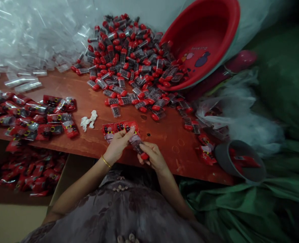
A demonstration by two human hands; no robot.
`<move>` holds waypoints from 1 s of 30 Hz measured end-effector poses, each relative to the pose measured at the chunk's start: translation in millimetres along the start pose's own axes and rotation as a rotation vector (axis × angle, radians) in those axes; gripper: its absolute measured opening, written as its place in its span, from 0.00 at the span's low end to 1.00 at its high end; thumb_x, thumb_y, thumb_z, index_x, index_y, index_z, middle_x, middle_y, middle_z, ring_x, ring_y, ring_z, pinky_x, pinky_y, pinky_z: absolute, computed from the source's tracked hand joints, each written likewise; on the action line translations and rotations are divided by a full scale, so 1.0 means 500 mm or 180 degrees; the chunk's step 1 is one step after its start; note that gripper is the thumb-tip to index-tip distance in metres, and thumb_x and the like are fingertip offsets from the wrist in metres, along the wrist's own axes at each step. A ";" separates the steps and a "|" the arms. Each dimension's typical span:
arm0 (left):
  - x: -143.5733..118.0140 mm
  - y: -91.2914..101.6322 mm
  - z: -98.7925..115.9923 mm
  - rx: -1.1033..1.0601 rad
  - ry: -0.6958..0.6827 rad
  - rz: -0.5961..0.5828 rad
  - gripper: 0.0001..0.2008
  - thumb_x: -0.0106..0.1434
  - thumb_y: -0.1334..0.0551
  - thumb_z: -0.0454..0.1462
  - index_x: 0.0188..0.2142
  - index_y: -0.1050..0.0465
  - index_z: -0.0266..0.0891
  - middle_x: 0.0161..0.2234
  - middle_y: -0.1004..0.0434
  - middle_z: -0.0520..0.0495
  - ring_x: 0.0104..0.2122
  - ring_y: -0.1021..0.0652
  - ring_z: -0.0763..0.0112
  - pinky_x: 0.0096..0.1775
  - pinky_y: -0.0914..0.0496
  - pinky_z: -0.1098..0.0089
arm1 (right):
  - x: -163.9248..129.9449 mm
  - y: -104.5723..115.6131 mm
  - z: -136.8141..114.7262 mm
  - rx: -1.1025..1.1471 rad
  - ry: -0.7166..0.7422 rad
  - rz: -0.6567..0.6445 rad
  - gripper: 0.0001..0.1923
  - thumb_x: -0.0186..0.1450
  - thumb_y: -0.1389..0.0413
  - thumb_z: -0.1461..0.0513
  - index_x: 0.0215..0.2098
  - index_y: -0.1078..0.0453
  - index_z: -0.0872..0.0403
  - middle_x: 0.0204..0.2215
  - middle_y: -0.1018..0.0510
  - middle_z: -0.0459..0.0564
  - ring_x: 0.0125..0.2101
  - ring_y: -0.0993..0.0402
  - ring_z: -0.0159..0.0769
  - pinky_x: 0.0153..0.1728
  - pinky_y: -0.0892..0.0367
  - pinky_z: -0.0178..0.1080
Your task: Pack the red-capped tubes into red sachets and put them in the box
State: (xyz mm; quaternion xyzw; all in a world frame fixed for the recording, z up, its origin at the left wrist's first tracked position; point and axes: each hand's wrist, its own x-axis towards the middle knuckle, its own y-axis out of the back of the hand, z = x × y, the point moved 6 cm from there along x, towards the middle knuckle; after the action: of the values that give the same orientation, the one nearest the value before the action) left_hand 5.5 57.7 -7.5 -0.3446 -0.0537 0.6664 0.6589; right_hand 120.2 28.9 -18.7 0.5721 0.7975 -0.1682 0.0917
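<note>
- left hand (119,144) pinching a packet (135,137), near side of the basin (212,27)
- right hand (153,156) gripping a tube (144,156), same side
- tube pile (129,57) at the basin's left edge

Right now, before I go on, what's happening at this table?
A person is working at the table's near edge. The left hand pinches a red printed packet; the right hand grips a red-capped container. Whether it sits inside the packet isn't clear. More printed packets lie by the left hand. Beyond is a heap of similar containers, beside a tilted red basin. Shiny packaged pieces lie left.
</note>
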 end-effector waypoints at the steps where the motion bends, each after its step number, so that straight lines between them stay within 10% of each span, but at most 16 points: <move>1: -0.001 -0.001 -0.001 0.0010 -0.0023 -0.0010 0.18 0.42 0.28 0.46 0.20 0.28 0.34 0.19 0.28 0.52 0.18 0.33 0.79 0.23 0.40 0.75 | 0.001 0.002 0.001 0.0015 0.0032 0.0079 0.22 0.56 0.45 0.45 0.21 0.34 0.56 0.09 0.30 0.42 0.07 0.46 0.22 0.07 0.55 0.26; 12: -0.002 -0.002 -0.038 0.0071 -0.0130 -0.0003 0.17 0.42 0.28 0.46 0.23 0.28 0.36 0.19 0.28 0.53 0.16 0.32 0.78 0.18 0.40 0.74 | 0.014 -0.001 0.025 0.0219 0.0374 0.0748 0.19 0.61 0.47 0.46 0.29 0.34 0.55 0.13 0.31 0.38 0.09 0.46 0.20 0.10 0.45 0.25; 18: 0.008 0.029 -0.019 -0.0296 -0.0106 0.0471 0.18 0.39 0.26 0.42 0.23 0.30 0.37 0.21 0.27 0.52 0.20 0.29 0.78 0.21 0.36 0.76 | 0.005 -0.001 0.023 0.0392 0.0430 0.0280 0.18 0.60 0.44 0.50 0.42 0.35 0.51 0.29 0.23 0.42 0.12 0.36 0.22 0.18 0.31 0.31; 30: -0.012 -0.002 -0.043 0.0133 0.0286 -0.0439 0.19 0.45 0.30 0.48 0.21 0.32 0.35 0.17 0.32 0.54 0.17 0.33 0.80 0.21 0.38 0.76 | 0.007 0.001 0.006 -0.0160 0.0434 0.0414 0.15 0.56 0.40 0.51 0.27 0.32 0.55 0.19 0.24 0.42 0.11 0.33 0.24 0.16 0.37 0.29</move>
State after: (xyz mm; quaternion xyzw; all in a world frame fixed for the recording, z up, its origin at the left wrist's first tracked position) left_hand 17.3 44.2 -21.1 -0.3559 -0.0337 0.6044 0.7120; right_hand 119.5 30.8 -22.8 0.6304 0.7670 -0.1024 0.0622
